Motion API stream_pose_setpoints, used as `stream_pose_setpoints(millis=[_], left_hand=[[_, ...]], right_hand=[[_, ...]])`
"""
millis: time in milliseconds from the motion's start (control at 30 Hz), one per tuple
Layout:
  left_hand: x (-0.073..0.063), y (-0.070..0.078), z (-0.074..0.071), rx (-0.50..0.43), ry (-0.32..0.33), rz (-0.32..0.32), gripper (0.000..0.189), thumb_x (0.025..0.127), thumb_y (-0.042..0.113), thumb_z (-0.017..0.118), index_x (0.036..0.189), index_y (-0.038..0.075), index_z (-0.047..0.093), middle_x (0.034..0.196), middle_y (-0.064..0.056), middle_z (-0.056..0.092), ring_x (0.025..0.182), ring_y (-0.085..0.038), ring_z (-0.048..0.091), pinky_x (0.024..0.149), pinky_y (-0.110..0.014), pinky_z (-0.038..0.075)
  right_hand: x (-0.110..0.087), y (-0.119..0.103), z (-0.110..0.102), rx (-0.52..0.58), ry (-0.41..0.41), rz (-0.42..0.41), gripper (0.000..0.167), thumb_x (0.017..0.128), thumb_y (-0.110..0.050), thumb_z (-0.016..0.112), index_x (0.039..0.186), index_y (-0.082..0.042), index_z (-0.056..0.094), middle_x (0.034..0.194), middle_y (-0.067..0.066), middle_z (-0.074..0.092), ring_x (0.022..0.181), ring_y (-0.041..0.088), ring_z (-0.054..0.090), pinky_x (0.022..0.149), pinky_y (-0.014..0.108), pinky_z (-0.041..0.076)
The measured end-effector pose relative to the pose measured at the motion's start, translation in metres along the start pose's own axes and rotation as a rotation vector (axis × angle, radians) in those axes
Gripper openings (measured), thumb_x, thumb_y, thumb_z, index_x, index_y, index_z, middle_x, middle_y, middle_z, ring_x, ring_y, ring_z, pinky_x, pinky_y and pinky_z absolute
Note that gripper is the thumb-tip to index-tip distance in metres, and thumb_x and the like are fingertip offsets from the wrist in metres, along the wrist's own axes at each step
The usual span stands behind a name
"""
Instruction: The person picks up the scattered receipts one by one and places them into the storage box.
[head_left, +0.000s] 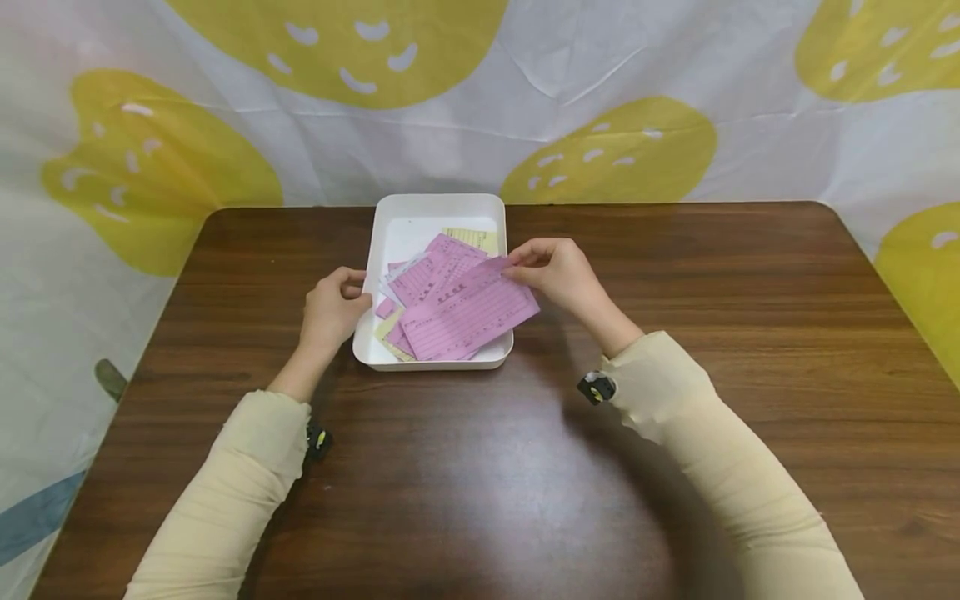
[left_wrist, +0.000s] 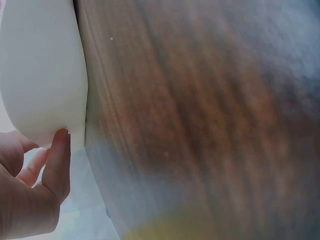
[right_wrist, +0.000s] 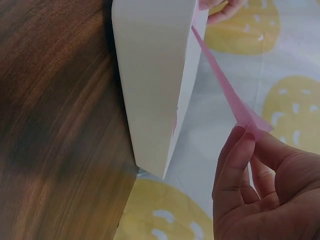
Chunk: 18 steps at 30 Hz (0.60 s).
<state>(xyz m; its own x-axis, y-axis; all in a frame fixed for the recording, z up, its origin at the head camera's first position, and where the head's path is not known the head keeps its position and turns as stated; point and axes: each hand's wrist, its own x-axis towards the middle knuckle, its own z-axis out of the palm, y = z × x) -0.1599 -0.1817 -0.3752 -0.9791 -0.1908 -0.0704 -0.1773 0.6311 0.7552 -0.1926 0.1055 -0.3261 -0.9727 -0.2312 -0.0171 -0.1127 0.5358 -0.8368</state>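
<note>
A white plastic tray (head_left: 438, 364) holds a loose pile of printed paper slips, mostly pink, with some yellow ones. My right hand (head_left: 553, 271) pinches the upper right corner of a pink slip (head_left: 471, 321) between thumb and fingers. That slip slants up over the tray's right rim, its lower left part lying over the pile; from the right wrist view the pink slip (right_wrist: 225, 85) appears edge-on. At the tray's left side, my left hand (head_left: 333, 308) grips the wall near the rim, with a fingertip on the outer face of the tray (left_wrist: 45, 75).
The tray stands on a dark brown wooden table (head_left: 450, 467), close to its back edge. Behind hangs a white cloth (head_left: 585, 58) with yellow printed shapes. A yellow slip (head_left: 480, 240) shows at the pile's far end, with a small pink scrap (head_left: 386, 307) at the left.
</note>
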Motion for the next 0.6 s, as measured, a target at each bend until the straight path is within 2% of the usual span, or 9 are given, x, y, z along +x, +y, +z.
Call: stream_pose_setpoints(millis=[133,300,433,600], left_hand=[[-0.0009,0.0002,-0.0014,0.006,-0.003,-0.005,0.040,0.086,0.010,0.054,0.125,0.003,0.059,0.112,-0.024,0.068,0.103,-0.035,0.064,0.088,-0.045,0.050],[-0.0022,0.0012,-0.0026,0.004,-0.006,-0.011,0.040,0.086,0.010,0.054,0.125,0.003,0.059,0.112,-0.024,0.067,0.104,-0.035,0.064,0.088,-0.044,0.050],[-0.0031,0.0017,-0.0028,0.001,-0.007,-0.014,0.040,0.086,0.010,0.054,0.125,0.003,0.059,0.112,-0.024,0.067,0.103,-0.035,0.064,0.088,-0.044,0.050],[-0.0037,0.0021,-0.0028,-0.002,-0.003,-0.013,0.040,0.086,0.010,0.054,0.125,0.003,0.059,0.112,-0.024,0.067,0.103,-0.035,0.064,0.087,-0.044,0.050]], right_hand=[[0.0016,-0.0024,0.0027,0.002,-0.022,0.019,0.022,0.083,-0.010,0.072,0.101,0.001,0.072,0.092,0.016,0.072,0.060,0.000,0.054,0.058,0.021,0.051],[0.0040,-0.0036,0.0037,-0.031,-0.053,0.025,0.024,0.085,-0.013,0.070,0.105,0.000,0.071,0.099,0.017,0.072,0.065,0.000,0.053,0.061,0.018,0.047],[0.0063,-0.0040,0.0041,-0.059,-0.093,0.026,0.026,0.088,-0.014,0.067,0.108,0.000,0.071,0.103,0.018,0.071,0.067,0.001,0.051,0.060,0.015,0.043],[0.0077,-0.0068,0.0022,-0.073,-0.162,0.013,0.027,0.090,-0.010,0.060,0.114,0.001,0.068,0.112,0.019,0.068,0.075,0.004,0.053,0.064,0.014,0.042]])
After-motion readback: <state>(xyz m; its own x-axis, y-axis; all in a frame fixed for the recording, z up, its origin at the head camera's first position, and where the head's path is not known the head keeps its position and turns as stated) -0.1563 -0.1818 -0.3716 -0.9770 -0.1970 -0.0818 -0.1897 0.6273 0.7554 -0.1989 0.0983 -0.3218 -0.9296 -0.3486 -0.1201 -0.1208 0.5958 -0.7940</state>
